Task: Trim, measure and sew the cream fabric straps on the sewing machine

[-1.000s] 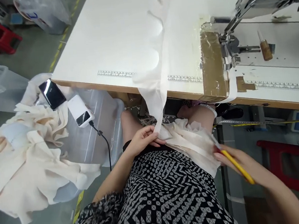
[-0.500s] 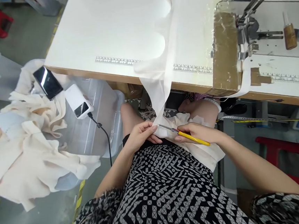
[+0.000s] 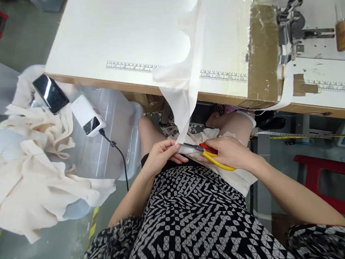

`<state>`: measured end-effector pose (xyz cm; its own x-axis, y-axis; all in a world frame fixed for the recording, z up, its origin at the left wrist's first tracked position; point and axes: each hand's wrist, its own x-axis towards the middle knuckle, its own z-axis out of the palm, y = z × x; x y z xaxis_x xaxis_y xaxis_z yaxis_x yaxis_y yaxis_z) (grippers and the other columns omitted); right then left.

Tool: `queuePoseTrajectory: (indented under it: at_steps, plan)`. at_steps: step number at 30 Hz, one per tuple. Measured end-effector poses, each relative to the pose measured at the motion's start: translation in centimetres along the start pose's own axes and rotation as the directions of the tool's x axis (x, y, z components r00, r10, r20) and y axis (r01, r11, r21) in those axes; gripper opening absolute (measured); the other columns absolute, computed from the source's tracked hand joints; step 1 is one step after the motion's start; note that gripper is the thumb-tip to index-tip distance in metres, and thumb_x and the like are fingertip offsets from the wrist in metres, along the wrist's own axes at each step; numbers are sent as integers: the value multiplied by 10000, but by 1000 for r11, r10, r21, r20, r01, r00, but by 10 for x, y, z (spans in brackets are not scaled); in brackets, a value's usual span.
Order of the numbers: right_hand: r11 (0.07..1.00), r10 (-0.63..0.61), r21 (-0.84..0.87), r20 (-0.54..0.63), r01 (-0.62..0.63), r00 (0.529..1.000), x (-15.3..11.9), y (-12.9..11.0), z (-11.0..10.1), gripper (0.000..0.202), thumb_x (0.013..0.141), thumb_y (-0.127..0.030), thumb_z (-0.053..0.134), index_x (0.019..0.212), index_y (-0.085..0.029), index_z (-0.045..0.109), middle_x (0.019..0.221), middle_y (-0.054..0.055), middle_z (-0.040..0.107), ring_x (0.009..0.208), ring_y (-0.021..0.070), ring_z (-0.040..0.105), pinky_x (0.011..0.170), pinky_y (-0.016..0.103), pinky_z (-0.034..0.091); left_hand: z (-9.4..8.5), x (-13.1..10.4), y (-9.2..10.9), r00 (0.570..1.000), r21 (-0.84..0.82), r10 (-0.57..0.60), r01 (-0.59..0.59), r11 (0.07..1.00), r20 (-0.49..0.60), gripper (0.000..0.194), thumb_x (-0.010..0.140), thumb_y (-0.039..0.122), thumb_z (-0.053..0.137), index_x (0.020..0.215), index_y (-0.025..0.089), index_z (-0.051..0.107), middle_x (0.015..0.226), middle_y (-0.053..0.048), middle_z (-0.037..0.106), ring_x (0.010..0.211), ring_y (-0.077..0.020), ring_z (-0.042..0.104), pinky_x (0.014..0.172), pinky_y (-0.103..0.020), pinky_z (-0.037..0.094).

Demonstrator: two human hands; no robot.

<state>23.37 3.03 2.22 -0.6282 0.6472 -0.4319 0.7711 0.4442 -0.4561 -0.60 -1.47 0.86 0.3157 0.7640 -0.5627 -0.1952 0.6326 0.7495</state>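
Over my lap, my left hand [image 3: 166, 154] pinches the edge of a white fabric strip [image 3: 179, 104], which runs down from the table between my knees. My right hand [image 3: 227, 151] grips scissors [image 3: 219, 162] with yellow and red handles. Their blades point left and lie at the fabric, close to my left fingertips. Whether the blades are parted around the cloth is too small to tell. More cream fabric [image 3: 237, 178] lies bunched on my lap, partly beneath my right hand.
The white table [image 3: 115, 29] with printed rulers spans the front. At right are a sewing machine [image 3: 291, 34] and a wooden-handled awl [image 3: 342, 34]. On the left, a plastic bin [image 3: 111, 122], cream fabric pieces [image 3: 28, 174], a white power bank [image 3: 88, 116] and a black device [image 3: 51, 93].
My right hand has turned the scissors, so the red handle now shows beside the yellow one. The left hand keeps its pinch nearly in place. The view has shifted slightly.
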Motion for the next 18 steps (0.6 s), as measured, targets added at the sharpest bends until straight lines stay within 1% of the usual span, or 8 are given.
queuePoseTrajectory:
  at_steps: [5, 10, 12, 15, 17, 18]
  plan:
    - [1000, -9, 19, -36, 10, 999, 0, 1, 3, 675, 911, -793, 259, 671, -207, 491, 608, 74, 567, 550, 183, 494, 530, 297, 228, 2, -1, 2, 1000, 2, 8, -8, 1000, -13, 551, 700, 606, 799, 900, 125, 619, 693, -77, 728, 617, -185, 711, 585, -224, 554]
    - [1000, -15, -15, -71, 14, 997, 3, 3, 6, 615, 914, -759, 351, 726, -203, 536, 690, 80, 610, 572, 181, 503, 533, 306, 198, 1, -3, 5, 1000, 27, -5, 5, 1000, -4, 554, 703, 612, 794, 903, 129, 611, 698, -77, 726, 661, -211, 729, 590, -231, 560]
    - [1000, -24, -4, -76, 24, 997, 7, 2, 8, 603, 911, -753, 359, 728, -205, 534, 690, 75, 607, 574, 180, 498, 532, 307, 189, 2, -3, 5, 1000, 38, -10, 10, 999, 0, 557, 697, 617, 796, 892, 131, 605, 693, -72, 722, 664, -213, 731, 586, -228, 560]
    - [998, -43, 49, -60, 46, 997, 12, 0, 9, 611, 920, -738, 335, 682, -204, 512, 632, 71, 579, 553, 174, 475, 535, 305, 194, 0, -3, 4, 1000, 48, -16, 15, 999, 6, 544, 709, 620, 786, 866, 137, 592, 701, -71, 719, 679, -213, 732, 596, -229, 562]
    - [996, -34, 76, -58, 38, 998, 10, 0, 10, 611, 921, -735, 324, 657, -207, 484, 610, 69, 567, 542, 171, 463, 535, 302, 197, -4, -2, 3, 999, 78, -29, 26, 997, 42, 532, 749, 634, 744, 890, 142, 597, 725, -75, 720, 710, -218, 735, 620, -245, 571]
    - [996, -19, 87, -70, 26, 997, 7, 0, 10, 609, 918, -739, 320, 648, -211, 463, 604, 68, 562, 541, 171, 459, 536, 300, 199, -6, -2, 5, 997, 123, -33, 25, 992, 64, 518, 784, 633, 710, 921, 145, 605, 744, -76, 721, 723, -219, 735, 631, -255, 574]
